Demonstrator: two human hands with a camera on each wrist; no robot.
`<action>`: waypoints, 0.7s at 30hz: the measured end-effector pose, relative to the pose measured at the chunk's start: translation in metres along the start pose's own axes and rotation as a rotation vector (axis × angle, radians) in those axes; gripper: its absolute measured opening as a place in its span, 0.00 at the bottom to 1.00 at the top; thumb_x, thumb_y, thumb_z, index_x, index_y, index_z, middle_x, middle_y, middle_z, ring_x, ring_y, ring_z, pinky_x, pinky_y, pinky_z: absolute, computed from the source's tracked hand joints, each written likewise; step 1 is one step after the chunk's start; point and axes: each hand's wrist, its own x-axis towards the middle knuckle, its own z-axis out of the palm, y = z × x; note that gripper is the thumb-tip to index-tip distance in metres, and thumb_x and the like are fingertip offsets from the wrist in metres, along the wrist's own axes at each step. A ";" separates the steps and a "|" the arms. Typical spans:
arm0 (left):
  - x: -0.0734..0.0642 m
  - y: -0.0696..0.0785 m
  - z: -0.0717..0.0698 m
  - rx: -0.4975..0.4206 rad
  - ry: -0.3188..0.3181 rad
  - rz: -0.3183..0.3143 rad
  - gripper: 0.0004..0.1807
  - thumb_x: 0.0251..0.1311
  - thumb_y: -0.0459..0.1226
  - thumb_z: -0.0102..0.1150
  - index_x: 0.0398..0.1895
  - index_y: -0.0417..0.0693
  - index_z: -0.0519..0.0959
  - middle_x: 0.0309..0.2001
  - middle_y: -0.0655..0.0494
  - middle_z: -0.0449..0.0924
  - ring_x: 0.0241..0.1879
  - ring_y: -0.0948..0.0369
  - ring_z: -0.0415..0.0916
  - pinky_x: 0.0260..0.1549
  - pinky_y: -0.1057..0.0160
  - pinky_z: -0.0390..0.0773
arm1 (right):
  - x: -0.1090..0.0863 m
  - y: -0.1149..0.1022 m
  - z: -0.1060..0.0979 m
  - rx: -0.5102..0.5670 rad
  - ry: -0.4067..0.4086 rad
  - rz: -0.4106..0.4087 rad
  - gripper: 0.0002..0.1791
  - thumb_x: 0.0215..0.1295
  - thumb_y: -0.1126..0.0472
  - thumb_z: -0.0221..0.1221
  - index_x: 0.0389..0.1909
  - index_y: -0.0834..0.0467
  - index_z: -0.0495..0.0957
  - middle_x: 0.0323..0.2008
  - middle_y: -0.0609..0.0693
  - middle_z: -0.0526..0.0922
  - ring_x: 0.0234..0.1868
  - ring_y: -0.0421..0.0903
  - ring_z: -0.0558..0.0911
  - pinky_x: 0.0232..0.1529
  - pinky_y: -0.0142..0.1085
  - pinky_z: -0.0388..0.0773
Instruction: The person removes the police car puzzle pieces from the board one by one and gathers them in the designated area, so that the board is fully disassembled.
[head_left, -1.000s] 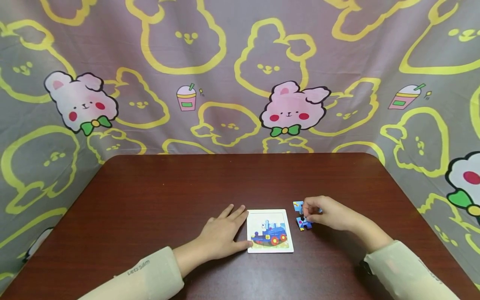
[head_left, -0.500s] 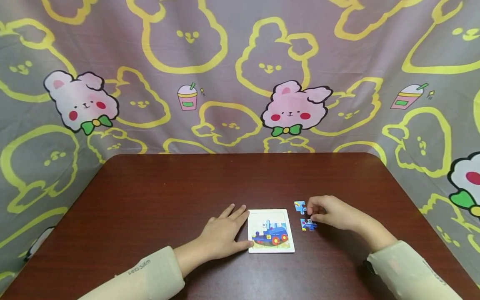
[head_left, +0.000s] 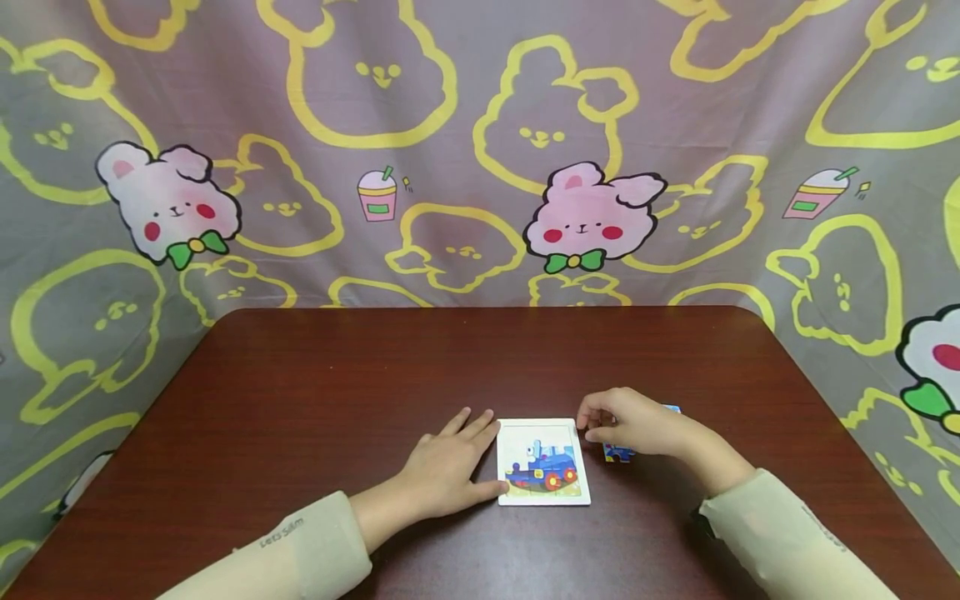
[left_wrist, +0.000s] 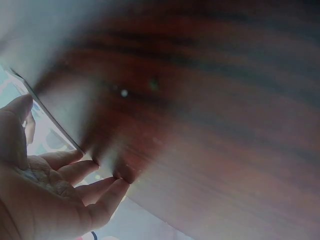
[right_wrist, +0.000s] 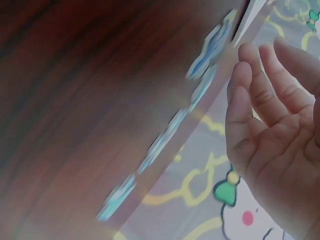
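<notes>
A square white-framed jigsaw tray (head_left: pixel 544 501) with a blue train picture lies on the table. My left hand (head_left: pixel 446 471) is spread flat, thumb and fingertips at the tray's left edge; the left wrist view shows its fingers (left_wrist: pixel 107 200) stretched along that edge. Beside the tray's upper right side hovers my right hand (head_left: pixel 637 423), fingers loosely bent. In the right wrist view its fingers (right_wrist: pixel 237 107) have nothing between them. A blue jigsaw piece (head_left: pixel 618 453) lies partly under this hand, and another piece (head_left: pixel 672 409) peeks out behind it.
Several loose jigsaw pieces (right_wrist: pixel 162 141) lie in a row on the dark red-brown table (head_left: pixel 420 367), seen edge-on in the right wrist view. A patterned curtain (head_left: pixel 465 150) with cartoon rabbits hangs around the back and sides of the table.
A blue piece slid slightly right beneath my right hand. That hand then moved left to the tray's edge, covering the upper loose piece and uncovering one behind. My left hand stayed put.
</notes>
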 end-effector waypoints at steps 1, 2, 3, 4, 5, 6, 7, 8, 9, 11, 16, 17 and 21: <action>0.000 0.000 0.000 0.002 0.000 -0.001 0.47 0.57 0.67 0.57 0.75 0.52 0.64 0.76 0.56 0.60 0.76 0.48 0.56 0.52 0.34 0.73 | 0.003 -0.003 0.002 -0.001 -0.008 0.001 0.03 0.64 0.65 0.64 0.36 0.55 0.81 0.27 0.40 0.79 0.29 0.34 0.72 0.32 0.29 0.73; 0.000 0.000 0.001 0.004 0.001 0.000 0.47 0.57 0.67 0.57 0.75 0.52 0.64 0.76 0.56 0.60 0.76 0.48 0.56 0.52 0.34 0.73 | 0.006 -0.005 0.004 0.000 -0.018 -0.004 0.03 0.64 0.65 0.64 0.37 0.54 0.82 0.27 0.40 0.79 0.29 0.34 0.73 0.32 0.29 0.73; 0.000 0.000 0.001 0.005 0.002 0.000 0.47 0.57 0.67 0.57 0.74 0.52 0.64 0.76 0.56 0.60 0.76 0.48 0.56 0.52 0.34 0.73 | 0.010 -0.008 0.006 -0.001 -0.026 -0.011 0.03 0.64 0.65 0.64 0.37 0.54 0.82 0.27 0.40 0.79 0.29 0.34 0.73 0.32 0.29 0.74; 0.000 0.000 0.001 0.004 0.003 0.000 0.47 0.57 0.67 0.57 0.74 0.52 0.65 0.76 0.56 0.61 0.76 0.48 0.56 0.52 0.34 0.73 | 0.013 -0.010 0.008 -0.004 -0.034 -0.018 0.03 0.64 0.65 0.64 0.37 0.54 0.82 0.27 0.39 0.79 0.29 0.34 0.73 0.32 0.29 0.74; 0.000 -0.001 0.001 0.004 0.003 0.000 0.47 0.57 0.67 0.57 0.74 0.53 0.65 0.76 0.56 0.61 0.76 0.48 0.56 0.52 0.34 0.73 | 0.016 -0.013 0.009 -0.007 -0.044 -0.022 0.03 0.64 0.65 0.64 0.37 0.54 0.83 0.27 0.39 0.79 0.29 0.34 0.73 0.32 0.29 0.74; 0.001 -0.001 0.002 0.005 0.002 -0.001 0.47 0.57 0.67 0.57 0.74 0.53 0.64 0.76 0.56 0.61 0.76 0.48 0.56 0.52 0.34 0.73 | 0.019 -0.014 0.011 -0.013 -0.052 -0.029 0.03 0.64 0.65 0.64 0.37 0.54 0.83 0.27 0.39 0.79 0.29 0.33 0.73 0.32 0.29 0.74; 0.001 -0.001 0.002 0.006 0.001 -0.002 0.47 0.57 0.67 0.57 0.75 0.53 0.64 0.76 0.56 0.61 0.76 0.48 0.56 0.52 0.34 0.73 | 0.022 -0.016 0.013 -0.021 -0.059 -0.035 0.04 0.64 0.66 0.64 0.37 0.54 0.83 0.27 0.39 0.79 0.29 0.33 0.73 0.32 0.29 0.74; 0.001 -0.001 0.001 0.006 0.000 -0.002 0.47 0.57 0.67 0.57 0.75 0.53 0.64 0.76 0.56 0.61 0.76 0.48 0.56 0.52 0.34 0.73 | 0.025 -0.018 0.014 -0.027 -0.065 -0.046 0.04 0.63 0.66 0.64 0.37 0.54 0.83 0.27 0.40 0.80 0.29 0.33 0.73 0.32 0.29 0.74; 0.001 -0.001 0.001 0.007 -0.001 -0.003 0.47 0.57 0.67 0.57 0.75 0.53 0.64 0.76 0.56 0.60 0.76 0.48 0.56 0.52 0.34 0.73 | 0.027 -0.019 0.016 -0.039 -0.068 -0.051 0.05 0.63 0.67 0.64 0.37 0.54 0.84 0.27 0.40 0.80 0.29 0.33 0.73 0.32 0.29 0.74; 0.002 -0.001 0.001 0.006 -0.005 -0.006 0.47 0.57 0.67 0.57 0.75 0.53 0.64 0.76 0.56 0.60 0.76 0.48 0.55 0.53 0.34 0.73 | 0.032 -0.022 0.018 -0.055 -0.078 -0.063 0.06 0.62 0.67 0.64 0.38 0.55 0.84 0.28 0.40 0.81 0.29 0.33 0.73 0.33 0.29 0.74; 0.002 -0.001 0.001 0.010 -0.003 -0.003 0.47 0.57 0.68 0.57 0.75 0.53 0.64 0.76 0.56 0.60 0.76 0.48 0.56 0.53 0.34 0.73 | 0.037 -0.026 0.022 -0.073 -0.103 -0.064 0.07 0.62 0.67 0.65 0.40 0.56 0.84 0.29 0.40 0.80 0.31 0.34 0.74 0.35 0.29 0.74; 0.002 -0.001 0.001 0.011 -0.002 -0.002 0.47 0.57 0.68 0.57 0.75 0.53 0.64 0.76 0.56 0.60 0.76 0.48 0.56 0.52 0.34 0.74 | 0.037 -0.027 0.023 -0.070 -0.110 -0.055 0.07 0.62 0.67 0.65 0.40 0.56 0.84 0.29 0.40 0.80 0.31 0.34 0.73 0.35 0.29 0.74; 0.002 -0.001 0.001 0.015 0.004 0.000 0.47 0.56 0.68 0.57 0.74 0.53 0.65 0.76 0.56 0.61 0.76 0.47 0.57 0.52 0.34 0.74 | 0.036 -0.029 0.026 -0.065 -0.131 -0.053 0.09 0.61 0.68 0.66 0.42 0.56 0.81 0.29 0.41 0.77 0.31 0.33 0.72 0.36 0.29 0.73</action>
